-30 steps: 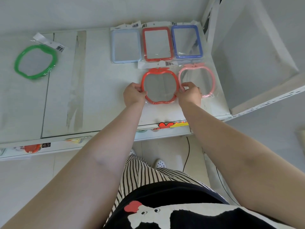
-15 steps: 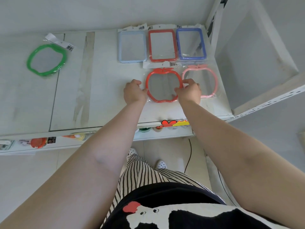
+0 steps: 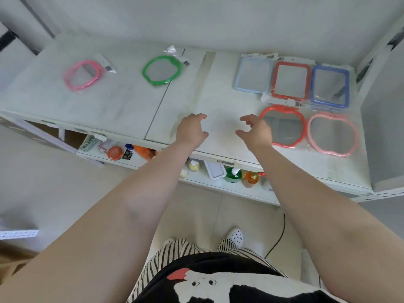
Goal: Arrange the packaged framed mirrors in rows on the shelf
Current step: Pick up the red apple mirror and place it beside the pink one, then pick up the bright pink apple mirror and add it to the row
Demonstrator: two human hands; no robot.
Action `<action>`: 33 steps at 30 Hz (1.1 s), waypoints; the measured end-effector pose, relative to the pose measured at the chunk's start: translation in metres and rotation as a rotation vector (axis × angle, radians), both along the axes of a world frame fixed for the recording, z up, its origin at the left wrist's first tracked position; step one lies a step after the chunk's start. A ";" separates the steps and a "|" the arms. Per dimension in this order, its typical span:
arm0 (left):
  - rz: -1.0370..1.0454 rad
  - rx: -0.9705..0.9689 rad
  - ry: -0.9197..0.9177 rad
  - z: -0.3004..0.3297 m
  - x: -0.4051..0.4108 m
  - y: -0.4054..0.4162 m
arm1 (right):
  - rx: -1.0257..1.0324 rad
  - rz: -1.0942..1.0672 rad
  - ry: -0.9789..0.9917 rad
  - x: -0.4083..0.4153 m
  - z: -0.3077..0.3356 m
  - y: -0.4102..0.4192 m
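Note:
On the white shelf top [image 3: 122,110], three rectangular packaged mirrors lie in a back row at the right: light blue [image 3: 252,75], red [image 3: 290,80] and dark blue [image 3: 329,86]. In front of them lie a red apple-shaped mirror [image 3: 283,126] and a pale pink apple-shaped one [image 3: 333,134]. A green apple-shaped mirror [image 3: 162,69] and a bright pink one [image 3: 83,74] lie apart at the left. My left hand [image 3: 192,130] and my right hand [image 3: 256,130] hover over bare shelf left of the red apple mirror, fingers loosely curled, holding nothing.
A lower shelf [image 3: 203,182] under the front edge carries bottles and small goods. A white upright panel [image 3: 382,127] closes the shelf at the right. A dark cable [image 3: 282,232] runs across the floor near my feet.
Both hands have let go of the red apple-shaped mirror and moved left away from it. My view has swung left, bringing the bright pink mirror into sight.

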State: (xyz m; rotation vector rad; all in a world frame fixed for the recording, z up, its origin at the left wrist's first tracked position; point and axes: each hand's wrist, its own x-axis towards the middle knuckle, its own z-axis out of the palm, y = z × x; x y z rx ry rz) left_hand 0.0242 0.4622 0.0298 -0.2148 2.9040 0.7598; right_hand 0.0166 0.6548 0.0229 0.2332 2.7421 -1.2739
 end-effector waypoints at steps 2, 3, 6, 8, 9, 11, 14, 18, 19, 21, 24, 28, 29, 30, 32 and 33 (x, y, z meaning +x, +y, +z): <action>0.022 -0.015 0.007 0.005 0.014 -0.030 | -0.027 0.083 0.002 0.007 0.005 -0.029; 0.033 -0.019 0.012 0.007 0.021 -0.045 | -0.023 0.121 0.006 0.011 0.006 -0.045; 0.041 -0.027 0.018 0.011 0.048 -0.093 | 0.017 0.227 0.029 0.025 0.008 -0.097; 0.047 -0.037 0.026 0.011 0.069 -0.129 | 0.064 0.296 0.045 0.038 0.009 -0.135; 0.052 -0.046 0.027 0.011 0.080 -0.149 | 0.086 0.322 0.052 0.045 0.009 -0.155; 0.062 -0.062 0.031 0.011 0.103 -0.191 | 0.116 0.362 0.045 0.062 0.009 -0.195; 0.083 -0.089 0.049 0.014 0.134 -0.254 | 0.156 0.420 0.053 0.084 0.011 -0.254; 0.120 -0.080 0.067 0.021 0.161 -0.322 | 0.183 0.448 0.089 0.106 0.017 -0.322; 0.132 -0.065 0.071 0.023 0.166 -0.335 | 0.203 0.467 0.094 0.109 0.018 -0.336; 0.145 -0.057 0.080 0.024 0.171 -0.356 | 0.236 0.512 0.095 0.112 0.018 -0.360; 0.137 -0.064 0.098 0.022 0.171 -0.380 | 0.265 0.552 0.074 0.108 0.016 -0.389; 0.185 -0.095 0.073 0.014 0.156 -0.415 | 0.267 0.593 0.047 0.090 0.013 -0.429; 0.201 -0.086 0.073 0.012 0.149 -0.425 | 0.271 0.604 0.051 0.083 0.013 -0.440; 0.214 -0.075 0.073 0.012 0.141 -0.433 | 0.278 0.616 0.055 0.076 0.013 -0.450; 0.226 -0.055 0.058 0.016 0.122 -0.449 | 0.291 0.640 0.064 0.057 0.016 -0.470; 0.226 -0.044 0.052 0.020 0.110 -0.457 | 0.297 0.651 0.073 0.046 0.018 -0.479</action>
